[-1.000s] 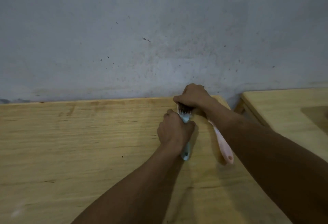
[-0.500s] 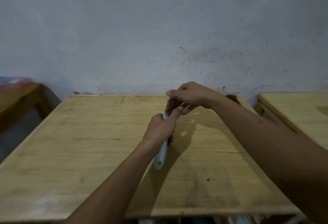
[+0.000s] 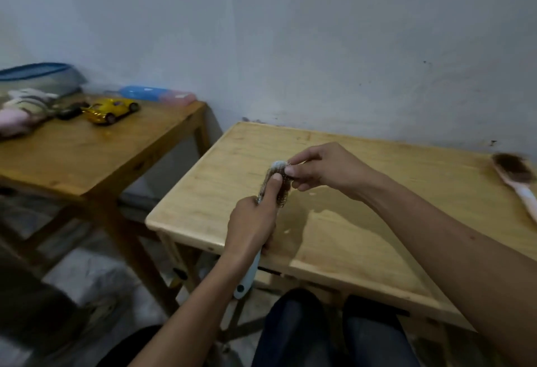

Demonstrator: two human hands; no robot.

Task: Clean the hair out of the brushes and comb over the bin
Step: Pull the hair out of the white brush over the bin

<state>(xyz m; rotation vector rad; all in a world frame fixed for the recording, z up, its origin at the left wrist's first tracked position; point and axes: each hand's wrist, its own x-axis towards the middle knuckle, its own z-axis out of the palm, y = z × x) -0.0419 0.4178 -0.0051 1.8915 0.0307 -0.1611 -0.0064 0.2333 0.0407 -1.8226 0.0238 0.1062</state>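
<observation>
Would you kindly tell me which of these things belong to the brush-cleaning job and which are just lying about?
Job in hand:
- light blue brush, held by the left hand and picked at by the right hand
- pink brush

Lying about:
- yellow toy car
- blue and pink cases
- lidded tub

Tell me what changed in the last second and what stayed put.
The view swung left and down, bringing in a side table with a yellow toy car. The pink brush, earlier beside the hands, now lies far right on the table. Unchanged: left hand grips the pale blue brush, right hand picks at its bristles.
</observation>
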